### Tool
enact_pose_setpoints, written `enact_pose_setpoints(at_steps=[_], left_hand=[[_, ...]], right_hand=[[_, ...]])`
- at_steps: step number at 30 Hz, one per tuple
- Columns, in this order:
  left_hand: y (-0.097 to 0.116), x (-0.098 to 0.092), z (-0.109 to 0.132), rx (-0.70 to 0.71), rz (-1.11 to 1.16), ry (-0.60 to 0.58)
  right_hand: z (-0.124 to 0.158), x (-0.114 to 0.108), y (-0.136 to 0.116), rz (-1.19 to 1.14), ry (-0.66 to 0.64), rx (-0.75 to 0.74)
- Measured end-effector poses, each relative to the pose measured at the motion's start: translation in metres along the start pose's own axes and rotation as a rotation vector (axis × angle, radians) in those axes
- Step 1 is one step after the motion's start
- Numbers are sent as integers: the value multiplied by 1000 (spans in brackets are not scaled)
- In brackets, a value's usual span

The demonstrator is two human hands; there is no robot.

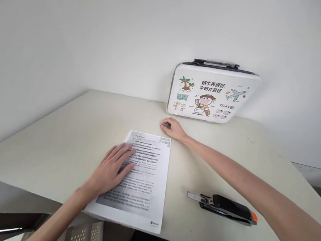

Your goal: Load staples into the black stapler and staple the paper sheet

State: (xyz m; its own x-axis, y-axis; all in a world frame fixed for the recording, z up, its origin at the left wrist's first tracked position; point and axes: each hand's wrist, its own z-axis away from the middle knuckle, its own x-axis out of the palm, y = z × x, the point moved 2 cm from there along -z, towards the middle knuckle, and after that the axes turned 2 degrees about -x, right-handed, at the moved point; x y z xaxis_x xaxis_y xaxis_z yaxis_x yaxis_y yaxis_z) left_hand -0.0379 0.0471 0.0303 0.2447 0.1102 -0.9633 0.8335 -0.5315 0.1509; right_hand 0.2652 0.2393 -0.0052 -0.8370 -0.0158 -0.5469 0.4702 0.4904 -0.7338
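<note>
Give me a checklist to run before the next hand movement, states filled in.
1. Left hand steadying the paper: ok, spread on its left side.
2. Small dark item at the right hand identified: cannot tell, the curled fingers mostly hide it.
3. Stapler apart from the paper: ok, lying to its right.
4. Stapler's metal strip fully tucked in: not ok, it sticks out.
5. Case upright: ok, standing by the wall.
</note>
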Motion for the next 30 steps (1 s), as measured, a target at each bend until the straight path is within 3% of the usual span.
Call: enact_pose_setpoints(at_steps=[4,8,11,16,21,23,26,30], left_hand=[[2,-1,0,-8,7,-23],[2,-1,-1,-13,20,-21],[2,-1,-1,-10,27,-5],[2,-1,-1,-16,41,-2],[5,-7,-5,-10,37,45],[20,-10,-8,16,45,111],[61,-11,-12,119,122,160],[125,-4,-14,219,206,41]], right_hand=[[-20,13,-9,-151,-32,53],[-6,-20,-6,-248,38,154],[41,-67,-1,-230,88,251],[156,-139,-15,-158,142,395],[248,-169,-48,-211,127,504],[274,-170,-62,-286,139,514],[304,-164,-84,-306,162,479],[326,-155,-107,-179,189,457]])
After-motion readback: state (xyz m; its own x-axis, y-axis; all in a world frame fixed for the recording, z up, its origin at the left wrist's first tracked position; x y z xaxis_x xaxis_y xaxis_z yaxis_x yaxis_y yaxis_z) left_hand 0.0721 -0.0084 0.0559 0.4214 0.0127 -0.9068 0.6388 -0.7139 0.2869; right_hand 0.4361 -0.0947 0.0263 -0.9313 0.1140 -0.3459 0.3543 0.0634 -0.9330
